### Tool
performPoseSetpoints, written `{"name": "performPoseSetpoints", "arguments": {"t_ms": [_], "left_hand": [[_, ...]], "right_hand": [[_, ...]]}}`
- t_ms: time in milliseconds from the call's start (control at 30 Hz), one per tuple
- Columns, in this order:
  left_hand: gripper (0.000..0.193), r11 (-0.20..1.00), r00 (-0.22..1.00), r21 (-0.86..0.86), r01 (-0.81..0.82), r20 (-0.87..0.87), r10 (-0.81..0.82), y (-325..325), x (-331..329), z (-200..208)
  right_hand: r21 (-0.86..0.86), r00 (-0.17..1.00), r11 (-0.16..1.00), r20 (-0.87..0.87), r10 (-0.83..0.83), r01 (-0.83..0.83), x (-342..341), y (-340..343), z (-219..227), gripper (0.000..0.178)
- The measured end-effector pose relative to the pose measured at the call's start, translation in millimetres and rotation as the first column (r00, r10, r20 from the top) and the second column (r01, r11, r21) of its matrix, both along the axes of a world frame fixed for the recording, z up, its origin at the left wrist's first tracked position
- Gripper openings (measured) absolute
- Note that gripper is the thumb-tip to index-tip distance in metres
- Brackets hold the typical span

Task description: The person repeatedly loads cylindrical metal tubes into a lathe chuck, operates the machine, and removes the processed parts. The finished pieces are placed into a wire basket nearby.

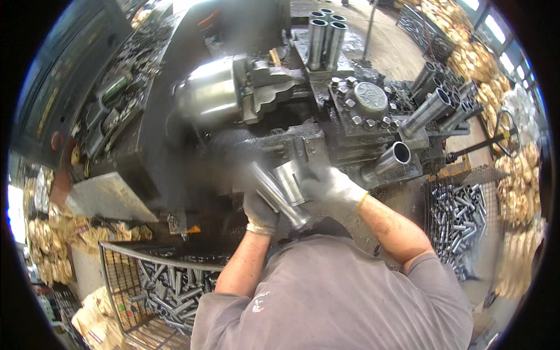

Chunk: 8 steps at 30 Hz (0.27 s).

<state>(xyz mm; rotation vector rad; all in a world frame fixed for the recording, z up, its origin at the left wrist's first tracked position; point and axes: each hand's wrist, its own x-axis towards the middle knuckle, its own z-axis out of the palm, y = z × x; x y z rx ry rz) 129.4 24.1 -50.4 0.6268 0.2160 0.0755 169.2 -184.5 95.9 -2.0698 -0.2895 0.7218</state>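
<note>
My left hand (261,210), in a grey work glove, is wrapped round a shiny metal tube (275,195). The tube slants down to the right, its lower end close to my shirt. Just right of it is a short, bright, curved metal piece (289,179). My right hand (338,186), in a pale glove with a yellow cuff edge, reaches in beside that piece. Its fingers are dark and blurred, so I cannot tell whether they grip it. Beyond my hands is a lathe, with its round chuck (219,90) and stepped jaws.
A bolted tool post (368,98) sits right of the chuck. Metal tubes (325,44) stand behind it, more (434,108) cluster to the right, and one tube (392,158) is nearer. Wire baskets of metal parts flank me, left (175,291) and right (464,224). A handwheel (508,134) juts out at right.
</note>
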Motion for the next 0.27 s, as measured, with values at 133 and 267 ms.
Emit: {"name": "performPoseSetpoints", "arguments": {"t_ms": [133, 267], "left_hand": [[0.082, 0.974, 0.977, -0.086, 0.211, 0.016, -0.211, -48, -6, 75], [0.091, 0.974, 0.966, 0.118, 0.193, 0.149, -0.209, -65, 11, 131]], "right_hand": [[-0.137, 0.999, 0.99, -0.012, -0.044, 0.042, -8, 16, 0, 0.084], [0.008, 0.978, 0.984, 0.114, -0.176, 0.176, -1, -1, 32, 0.084]]}}
